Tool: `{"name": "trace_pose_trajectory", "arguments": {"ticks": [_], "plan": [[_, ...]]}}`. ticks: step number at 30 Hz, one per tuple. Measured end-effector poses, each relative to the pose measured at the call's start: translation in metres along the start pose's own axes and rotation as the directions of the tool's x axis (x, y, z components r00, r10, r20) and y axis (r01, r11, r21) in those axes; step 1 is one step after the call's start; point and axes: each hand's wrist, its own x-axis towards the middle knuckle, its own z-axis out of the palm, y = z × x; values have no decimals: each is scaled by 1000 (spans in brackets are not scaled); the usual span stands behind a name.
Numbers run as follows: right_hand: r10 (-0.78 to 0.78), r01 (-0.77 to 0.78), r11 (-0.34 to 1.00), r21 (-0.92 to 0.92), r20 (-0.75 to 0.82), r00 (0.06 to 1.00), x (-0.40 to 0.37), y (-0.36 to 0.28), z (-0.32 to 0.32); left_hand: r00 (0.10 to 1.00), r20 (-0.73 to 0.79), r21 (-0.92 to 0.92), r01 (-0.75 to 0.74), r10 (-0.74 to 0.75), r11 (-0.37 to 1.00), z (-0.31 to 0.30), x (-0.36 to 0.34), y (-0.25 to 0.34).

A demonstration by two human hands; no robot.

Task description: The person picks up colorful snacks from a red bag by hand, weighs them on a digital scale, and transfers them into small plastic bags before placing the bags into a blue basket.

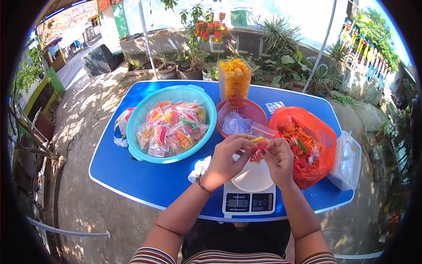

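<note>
My left hand (228, 159) and my right hand (280, 159) are both closed on a small clear plastic bag (259, 144) holding red and yellow pieces. Fingertips pinch it from either side, hiding part of it. Below the hands sits a white digital kitchen scale (249, 210) with a round white plate (252, 180) on it; its display is too faint to read. Right of my right hand lies an open red plastic bag (325, 132) full of orange, red and green pieces. A red basket (259, 110) with clear plastic bags (236, 124) stands just beyond my hands.
To the left, a turquoise basin (210, 110) holds many filled packets (169, 123). A tall clear container (235, 79) of yellow-orange pieces stands at the back. Crumpled white plastic (200, 169) lies on the blue table (176, 185). At the right edge is a clear tub (345, 165).
</note>
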Motion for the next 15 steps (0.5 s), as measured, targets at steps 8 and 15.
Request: {"name": "trace_pose_trajectory", "arguments": {"ticks": [8, 15], "plan": [[23, -26, 999, 46, 67, 998, 25, -18, 60, 977, -50, 182, 212, -206, 960, -54, -3, 42], [32, 46, 967, -251, 295, 955, 75, 13, 135, 870, -402, 376, 440, -284, 816, -112, -29, 28]]}}
